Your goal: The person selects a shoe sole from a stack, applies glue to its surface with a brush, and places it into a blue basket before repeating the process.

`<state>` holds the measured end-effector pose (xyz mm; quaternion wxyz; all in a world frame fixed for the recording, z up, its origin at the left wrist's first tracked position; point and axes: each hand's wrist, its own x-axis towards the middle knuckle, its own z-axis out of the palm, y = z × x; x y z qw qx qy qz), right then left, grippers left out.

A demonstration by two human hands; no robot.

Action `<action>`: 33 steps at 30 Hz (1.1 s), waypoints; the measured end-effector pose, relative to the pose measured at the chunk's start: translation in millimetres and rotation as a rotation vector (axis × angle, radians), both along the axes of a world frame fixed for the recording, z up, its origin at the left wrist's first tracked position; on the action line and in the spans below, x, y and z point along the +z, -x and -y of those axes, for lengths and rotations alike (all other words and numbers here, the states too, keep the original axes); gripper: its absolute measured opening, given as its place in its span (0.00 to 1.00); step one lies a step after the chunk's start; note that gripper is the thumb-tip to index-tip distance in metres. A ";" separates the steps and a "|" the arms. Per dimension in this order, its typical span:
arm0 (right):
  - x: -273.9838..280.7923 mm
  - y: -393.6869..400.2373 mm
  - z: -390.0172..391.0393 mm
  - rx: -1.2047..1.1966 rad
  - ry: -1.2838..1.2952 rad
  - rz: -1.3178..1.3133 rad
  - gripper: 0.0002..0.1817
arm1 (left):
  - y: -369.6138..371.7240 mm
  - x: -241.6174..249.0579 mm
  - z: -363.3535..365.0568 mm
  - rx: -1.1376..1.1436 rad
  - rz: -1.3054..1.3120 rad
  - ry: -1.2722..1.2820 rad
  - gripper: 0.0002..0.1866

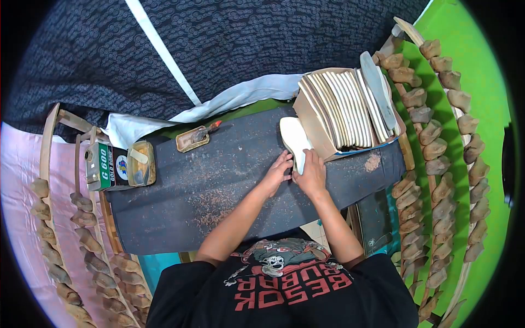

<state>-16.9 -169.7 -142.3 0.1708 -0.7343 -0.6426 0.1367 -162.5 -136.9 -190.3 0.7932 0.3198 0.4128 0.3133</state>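
Observation:
A white shoe sole (294,136) lies on the dark cloth of the table, its broad end pointing away from me beside the cardboard box. My right hand (311,172) is closed over the near, narrow end of the sole, covering part of it. From the other side, my left hand (279,174) has its fingers bent against the sole's left edge near the same end. Whether the left fingers grip or only touch the edge is hard to make out.
A cardboard box (314,120) packed with several upright soles (342,106) stands at the back right. Leftward are a small tray (188,143) with a brush (205,131), a glue can (105,167) and a tub (146,148). Shavings (210,208) litter the cloth. Racks of shoe lasts (437,147) flank the table.

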 end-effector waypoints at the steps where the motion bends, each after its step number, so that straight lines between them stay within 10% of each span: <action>1: -3.1 -4.1 -1.6 0.002 0.002 -0.010 0.43 | -2.8 -0.8 -0.7 -0.026 -0.010 -0.031 0.43; 16: 2.6 -13.4 -5.4 0.200 -0.233 -0.379 0.39 | -21.2 -7.5 -17.2 0.252 -0.119 -0.075 0.37; 19: 0.7 -5.9 -2.9 0.207 0.039 -1.046 0.34 | -15.1 -1.2 -19.1 0.335 0.108 -0.170 0.41; 23: -0.1 11.5 0.1 0.425 0.064 -1.294 0.24 | 4.9 19.7 -17.3 0.248 0.422 -0.062 0.42; 33: -9.7 23.5 -20.2 0.228 0.369 -1.050 0.17 | 75.9 18.4 33.2 0.366 0.379 -0.086 0.32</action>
